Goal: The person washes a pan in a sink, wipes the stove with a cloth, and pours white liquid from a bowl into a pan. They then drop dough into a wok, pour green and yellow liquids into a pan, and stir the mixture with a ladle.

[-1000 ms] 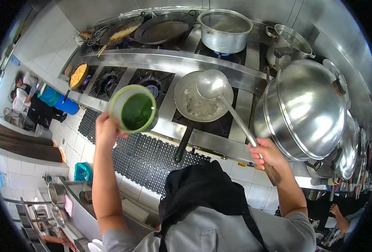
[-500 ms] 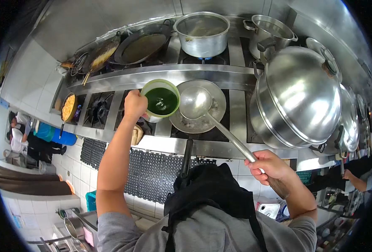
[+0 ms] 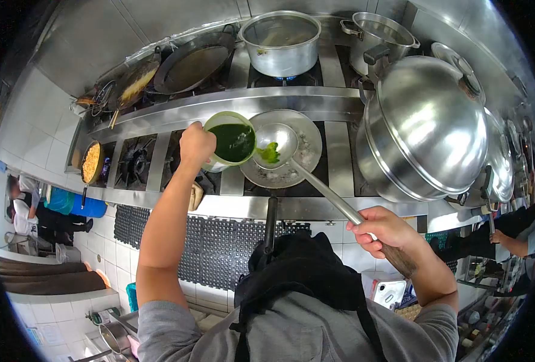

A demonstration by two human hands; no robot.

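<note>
My left hand (image 3: 197, 145) is closed on the side of a green-rimmed pot (image 3: 217, 120), tilted to the right; the exact grip is hidden. Dark green liquid (image 3: 230, 142) fills much of it. My right hand (image 3: 383, 231) is wrapped around the long handle of a metal ladle (image 3: 283, 140). The ladle's bowl hangs over a pale, worn wok (image 3: 311, 139), right beside the pot's lip. Bright green liquid (image 3: 270, 153) lies in the ladle's bowl. The wok's black handle (image 3: 271, 218) points toward me.
A large domed steamer (image 3: 427, 130) stands to the right. Behind are a big pot (image 3: 282, 51) over a blue flame and a dark wok (image 3: 192, 66). A small pan of food (image 3: 92, 161) sits at left. Co-workers are at the far left (image 3: 26, 208) and right (image 3: 512, 244).
The pot has tipped further right toward the ladle. Green liquid now shows in the ladle's bowl, which held none before. The view has shifted slightly.
</note>
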